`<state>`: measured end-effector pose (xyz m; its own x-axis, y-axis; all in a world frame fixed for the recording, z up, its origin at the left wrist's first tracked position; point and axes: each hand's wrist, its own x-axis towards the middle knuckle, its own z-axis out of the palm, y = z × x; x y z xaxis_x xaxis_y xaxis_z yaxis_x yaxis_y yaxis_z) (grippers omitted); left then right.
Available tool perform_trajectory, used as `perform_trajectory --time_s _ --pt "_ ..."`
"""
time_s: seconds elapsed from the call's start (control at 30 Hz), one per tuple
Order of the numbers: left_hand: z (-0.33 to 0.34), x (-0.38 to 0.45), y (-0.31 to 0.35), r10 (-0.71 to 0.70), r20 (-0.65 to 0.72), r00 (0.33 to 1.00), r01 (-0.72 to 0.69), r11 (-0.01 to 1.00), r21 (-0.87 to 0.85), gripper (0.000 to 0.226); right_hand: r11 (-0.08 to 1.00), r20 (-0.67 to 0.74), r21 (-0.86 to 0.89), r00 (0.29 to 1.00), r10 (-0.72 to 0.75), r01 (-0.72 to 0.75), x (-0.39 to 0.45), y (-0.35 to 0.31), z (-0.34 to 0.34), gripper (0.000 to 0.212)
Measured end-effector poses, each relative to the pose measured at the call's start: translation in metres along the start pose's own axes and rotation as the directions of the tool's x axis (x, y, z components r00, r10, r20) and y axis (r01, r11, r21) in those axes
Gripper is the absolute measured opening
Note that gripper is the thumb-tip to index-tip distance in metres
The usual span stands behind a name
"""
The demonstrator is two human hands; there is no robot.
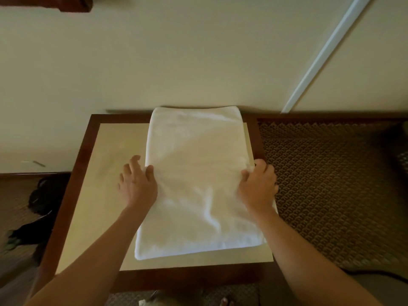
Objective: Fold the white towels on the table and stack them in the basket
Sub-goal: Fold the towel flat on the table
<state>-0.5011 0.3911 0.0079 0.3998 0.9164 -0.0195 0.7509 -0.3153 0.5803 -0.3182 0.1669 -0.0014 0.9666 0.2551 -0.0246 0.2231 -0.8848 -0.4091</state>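
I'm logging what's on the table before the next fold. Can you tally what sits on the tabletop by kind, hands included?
White terry towel, folded flat into a long rectangle: 1
Hands gripping the towel's side edges, left hand and right hand: 2
Total: 3
No basket shows in this view of the dark-wood-framed table.

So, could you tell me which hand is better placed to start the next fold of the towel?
Neither clearly: the left hand pinches the towel's left edge and the right hand grips its right edge, level with each other.
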Motion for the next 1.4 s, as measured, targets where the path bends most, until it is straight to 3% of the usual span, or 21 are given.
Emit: perform_trajectory --time_s 0.07,0.13,0.2,0.27,0.37,0.53,0.6,0.63,0.7,0.77,0.8,1.0,1.07,1.27,1.4 --pt "0.001 -0.019 0.010 0.205 -0.038 0.978 -0.202 0.976 0.076 0.042 0.968 -0.092 -0.110 0.968 -0.235 0.224 -0.016 -0.015 -0.002 0.054" --pt "0.012 -0.042 0.022 0.404 0.165 0.900 -0.426 0.896 0.127 0.052 0.874 0.093 -0.066 0.875 -0.476 0.482 -0.032 -0.028 0.004 0.060" --pt "0.028 -0.059 0.021 0.426 0.432 0.795 -0.550 0.806 0.216 0.066 0.807 0.329 -0.058 0.774 -0.541 0.588 -0.040 -0.026 0.013 0.062" --pt "0.034 -0.057 0.003 0.406 0.513 0.757 -0.598 0.747 0.291 0.071 0.802 0.459 -0.110 0.746 -0.482 0.586 -0.035 -0.010 0.013 0.064" --pt "0.023 -0.046 -0.025 0.348 0.475 0.808 -0.542 0.756 0.368 0.070 0.829 0.493 -0.216 0.791 -0.364 0.516 -0.021 0.014 0.001 0.063" --pt "-0.010 -0.043 -0.041 0.017 0.374 0.927 -0.232 0.810 0.538 0.066 0.886 0.446 -0.369 0.890 -0.096 0.281 -0.015 0.032 -0.024 0.063" --pt "-0.018 -0.060 -0.036 0.103 0.280 0.954 -0.240 0.821 0.518 0.061 0.896 0.359 -0.344 0.921 -0.150 0.280 -0.027 0.032 -0.033 0.064" --pt "-0.020 -0.073 -0.033 0.201 0.267 0.943 -0.306 0.840 0.448 0.059 0.887 0.335 -0.295 0.907 -0.254 0.357 -0.038 0.033 -0.037 0.064" --pt "-0.020 -0.106 -0.033 0.383 0.380 0.842 -0.506 0.806 0.307 0.063 0.805 0.398 -0.173 0.788 -0.470 0.568 -0.065 0.041 -0.042 0.067" --pt "-0.016 -0.131 -0.041 0.399 0.536 0.744 -0.610 0.734 0.299 0.074 0.721 0.550 -0.132 0.655 -0.517 0.680 -0.091 0.057 -0.042 0.078" --pt "-0.015 -0.139 -0.047 0.375 0.570 0.731 -0.617 0.719 0.320 0.079 0.704 0.606 -0.136 0.621 -0.497 0.697 -0.100 0.067 -0.042 0.085" --pt "-0.032 -0.151 -0.062 0.355 0.671 0.651 -0.699 0.625 0.348 0.121 0.650 0.673 -0.143 0.555 -0.490 0.747 -0.109 0.094 -0.051 0.122" --pt "-0.036 -0.161 -0.070 0.352 0.678 0.646 -0.708 0.608 0.359 0.124 0.628 0.679 -0.150 0.541 -0.495 0.763 -0.116 0.104 -0.054 0.129" --pt "-0.041 -0.199 -0.101 0.400 0.636 0.661 -0.694 0.648 0.314 0.120 0.628 0.644 -0.147 0.556 -0.526 0.764 -0.140 0.129 -0.062 0.128" --pt "-0.050 -0.223 -0.118 0.485 0.504 0.715 -0.644 0.738 0.203 0.100 0.627 0.465 -0.105 0.596 -0.655 0.772 -0.160 0.156 -0.063 0.101"
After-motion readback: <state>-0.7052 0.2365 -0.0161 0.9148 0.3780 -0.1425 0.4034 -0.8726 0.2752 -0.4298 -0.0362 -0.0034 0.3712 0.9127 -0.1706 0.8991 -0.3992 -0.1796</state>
